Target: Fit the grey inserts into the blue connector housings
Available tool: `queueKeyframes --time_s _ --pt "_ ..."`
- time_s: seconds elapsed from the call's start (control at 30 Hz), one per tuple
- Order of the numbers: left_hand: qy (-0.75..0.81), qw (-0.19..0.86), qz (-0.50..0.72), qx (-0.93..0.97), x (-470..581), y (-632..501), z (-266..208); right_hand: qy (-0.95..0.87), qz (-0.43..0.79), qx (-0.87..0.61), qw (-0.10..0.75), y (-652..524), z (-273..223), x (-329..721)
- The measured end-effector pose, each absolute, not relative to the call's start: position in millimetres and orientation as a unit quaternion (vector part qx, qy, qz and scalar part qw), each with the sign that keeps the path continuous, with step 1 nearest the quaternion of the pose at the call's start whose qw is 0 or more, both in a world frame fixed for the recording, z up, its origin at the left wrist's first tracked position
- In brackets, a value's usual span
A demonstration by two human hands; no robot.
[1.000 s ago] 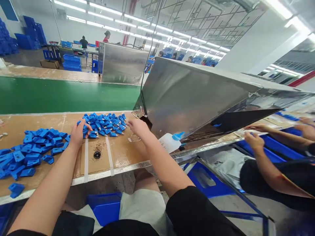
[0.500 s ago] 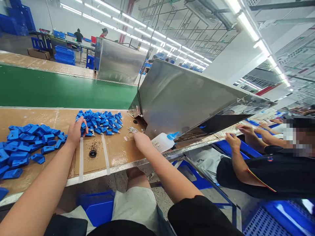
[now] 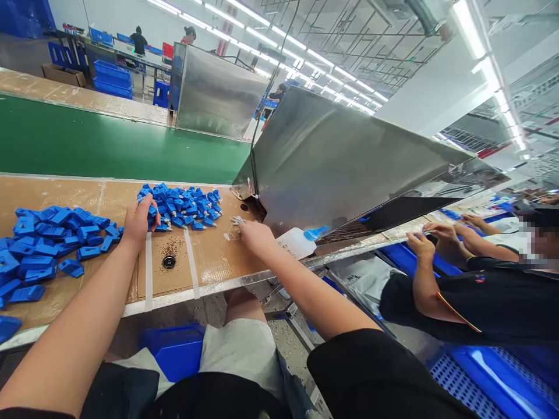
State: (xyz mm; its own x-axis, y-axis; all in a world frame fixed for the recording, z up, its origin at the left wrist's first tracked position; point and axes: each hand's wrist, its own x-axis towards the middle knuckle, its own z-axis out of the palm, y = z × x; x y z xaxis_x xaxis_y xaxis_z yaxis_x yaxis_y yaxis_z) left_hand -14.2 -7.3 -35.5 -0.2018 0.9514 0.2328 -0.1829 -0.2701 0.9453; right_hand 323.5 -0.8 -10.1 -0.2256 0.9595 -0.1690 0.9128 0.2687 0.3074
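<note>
Left of centre in the frame, the left hand (image 3: 138,222) has its fingers curled around a blue piece (image 3: 152,210), while at mid-frame the right hand (image 3: 257,237) bends its fingertips down at small pale bits (image 3: 237,220), whether gripping any I cannot tell, with a bottle (image 3: 297,243) just beside it. Beyond the left hand lies a blue heap (image 3: 187,206), then the green belt (image 3: 131,154) across the upper left.

Left hand (image 3: 138,221) holding blue part (image 3: 152,210), right hand (image 3: 257,237) at pale pieces (image 3: 237,220)
</note>
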Motion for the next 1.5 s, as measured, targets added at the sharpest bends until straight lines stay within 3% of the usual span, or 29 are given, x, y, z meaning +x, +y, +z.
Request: queueKeyframes --time_s 0.1,0.17,0.3,0.47,0.6,0.93,1.07,1.17,1.33,1.5 --pt "0.417 0.437 0.655 0.454 -13 -7 -35 0.802 0.062 0.577 0.138 -3 -13 322" --pt "0.417 0.437 0.656 0.453 -13 -6 -36 0.836 0.029 0.545 0.066 -9 -13 317" --pt "0.417 0.444 0.653 0.450 -13 -5 -40 0.866 -0.165 0.454 -0.132 -30 -12 290" --pt "0.413 0.458 0.651 0.444 -11 -6 -43 0.856 -0.326 0.332 -0.226 -52 -17 243" --pt "0.417 0.472 0.642 0.437 -9 -6 -43 0.877 -0.310 0.283 -0.232 -52 -23 219" --pt "0.416 0.480 0.628 0.449 -7 -9 -42 0.970 -0.136 0.175 -0.098 -45 -26 197" --pt "0.440 0.481 0.610 0.449 -7 -9 -41 0.975 -0.140 0.145 -0.096 -44 -31 199" --pt "0.448 0.472 0.599 0.466 -5 -12 -39 0.949 -0.193 0.178 -0.174 -43 -30 203" --pt "0.474 0.446 0.587 0.481 -1 -18 -36 0.809 -0.285 0.322 -0.402 -36 -23 201" --pt "0.479 0.411 0.565 0.532 -1 -21 -35 0.770 -0.258 0.348 -0.468 -30 -16 186"
